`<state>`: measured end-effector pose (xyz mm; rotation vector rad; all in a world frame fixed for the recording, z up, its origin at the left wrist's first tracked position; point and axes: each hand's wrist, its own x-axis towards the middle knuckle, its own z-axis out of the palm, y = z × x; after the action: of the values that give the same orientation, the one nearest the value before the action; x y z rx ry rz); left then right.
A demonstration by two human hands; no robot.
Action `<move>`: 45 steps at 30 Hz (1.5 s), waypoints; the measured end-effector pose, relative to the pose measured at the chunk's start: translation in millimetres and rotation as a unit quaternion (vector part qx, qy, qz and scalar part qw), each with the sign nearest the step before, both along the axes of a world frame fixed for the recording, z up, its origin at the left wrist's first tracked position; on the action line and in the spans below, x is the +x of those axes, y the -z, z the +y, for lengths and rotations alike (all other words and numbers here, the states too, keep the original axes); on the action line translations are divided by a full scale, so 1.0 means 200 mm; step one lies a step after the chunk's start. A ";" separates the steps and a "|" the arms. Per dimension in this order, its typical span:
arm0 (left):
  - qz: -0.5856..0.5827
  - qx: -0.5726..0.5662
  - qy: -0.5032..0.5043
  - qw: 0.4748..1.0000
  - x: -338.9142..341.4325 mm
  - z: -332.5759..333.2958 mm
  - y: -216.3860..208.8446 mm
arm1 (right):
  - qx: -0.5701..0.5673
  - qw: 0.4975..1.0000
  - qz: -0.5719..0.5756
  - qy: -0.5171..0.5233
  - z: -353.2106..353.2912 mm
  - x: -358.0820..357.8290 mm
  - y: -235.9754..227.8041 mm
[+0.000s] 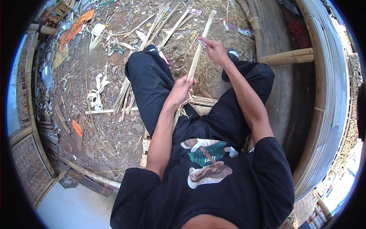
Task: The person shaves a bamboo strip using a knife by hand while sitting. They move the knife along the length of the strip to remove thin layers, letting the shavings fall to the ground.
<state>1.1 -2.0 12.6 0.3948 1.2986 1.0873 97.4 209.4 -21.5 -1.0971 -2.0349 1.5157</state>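
Observation:
A long pale bamboo strip [201, 47] slants up and away from my lap, between my knees. My left hand [182, 91] is closed around its lower part, and thin curled shavings [182, 111] hang just below that hand. Farther along, my right hand [215, 51] is closed beside the strip's right edge. A small, light, narrow thing pokes out from its fingertips toward the strip; its kind is too small to make out. Fine straw-like shavings [207, 78] lie heaped on the ground below.
More bamboo strips [164, 24] lie beyond my left foot, and others [122, 95] beside my left leg. Litter, including an orange sheet [76, 29] and white scraps [98, 91], dots the ground. At right runs a bamboo frame [286, 58] with wooden boards.

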 end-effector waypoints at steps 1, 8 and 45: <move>-0.003 0.006 0.006 1.000 -0.01 0.00 0.01 | -0.002 1.000 -0.008 -0.008 -0.02 0.00 -0.01; 0.026 -0.004 0.019 0.999 0.00 0.00 0.02 | -0.066 0.997 0.000 -0.041 -0.06 0.05 -0.01; 0.161 -0.092 -0.004 0.983 0.00 -0.02 0.11 | 0.154 0.983 0.081 -0.054 -0.39 0.15 -0.20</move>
<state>0.5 -6.9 -9.0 0.4388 1.6739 0.9234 127.7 131.5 18.6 -0.7300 -2.1511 1.2360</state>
